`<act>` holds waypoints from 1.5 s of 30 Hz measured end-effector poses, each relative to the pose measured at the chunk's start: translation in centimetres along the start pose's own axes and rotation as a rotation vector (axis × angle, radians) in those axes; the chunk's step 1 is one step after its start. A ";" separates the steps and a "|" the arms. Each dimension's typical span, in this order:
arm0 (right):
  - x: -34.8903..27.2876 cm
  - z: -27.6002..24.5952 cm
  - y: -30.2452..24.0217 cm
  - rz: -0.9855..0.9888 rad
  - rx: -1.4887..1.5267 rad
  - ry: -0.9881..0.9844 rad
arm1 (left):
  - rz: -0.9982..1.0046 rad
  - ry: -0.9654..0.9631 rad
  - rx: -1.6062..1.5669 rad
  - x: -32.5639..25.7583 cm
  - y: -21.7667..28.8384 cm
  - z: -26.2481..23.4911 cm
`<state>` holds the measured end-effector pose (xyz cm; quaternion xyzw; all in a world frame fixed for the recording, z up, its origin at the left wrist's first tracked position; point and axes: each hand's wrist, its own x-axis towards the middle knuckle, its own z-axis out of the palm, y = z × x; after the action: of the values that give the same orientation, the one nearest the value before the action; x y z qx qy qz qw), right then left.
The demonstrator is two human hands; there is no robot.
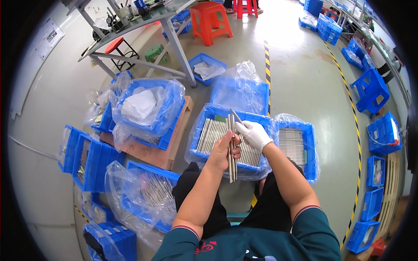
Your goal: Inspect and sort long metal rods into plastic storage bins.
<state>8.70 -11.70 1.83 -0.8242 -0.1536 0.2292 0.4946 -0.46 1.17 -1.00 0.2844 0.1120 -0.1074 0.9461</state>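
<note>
My bare left hand (221,153) is closed around a small bundle of slim metal rods (232,167), held upright in front of me. At the top of the bundle, my right hand (256,134), in a white glove, pinches a single metal rod (235,116) that tilts up to the left. Under both hands stands a plastic-lined blue bin (261,118) with rows of similar rods (210,135). My hands and forearms hide part of its contents. Beside it on the right, another blue bin (310,163) holds rods (291,143) laid in parallel.
A bagged blue bin (174,102) sits on a wooden pallet (175,141) to the left. Nearer me, loose rods (156,190) lie in a plastic-covered bin. A workbench (143,19) and red stool (210,21) stand farther off. Striped tape (267,65) marks the floor.
</note>
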 end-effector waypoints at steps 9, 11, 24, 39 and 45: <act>-4.2 0.2 -2.0 -0.048 0.087 -0.207 | 0.361 0.258 -0.015 1.0 1.6 -1.2; -4.4 0.0 -2.5 -0.050 -0.031 -0.263 | 0.356 0.263 0.016 1.0 1.5 -0.9; -2.9 0.9 -2.3 0.098 0.386 -0.205 | 0.310 0.299 0.338 1.3 -1.1 -0.1; -4.3 1.5 -1.0 0.283 0.746 -0.319 | 0.346 0.315 0.076 1.0 1.1 -0.9; -4.2 2.0 0.1 0.298 0.798 -0.272 | 0.380 0.219 0.054 0.8 1.2 0.5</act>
<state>4.09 -12.22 1.86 -0.5444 0.0035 0.4455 0.7107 0.72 1.73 -0.26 0.3354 0.1555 0.1015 0.9236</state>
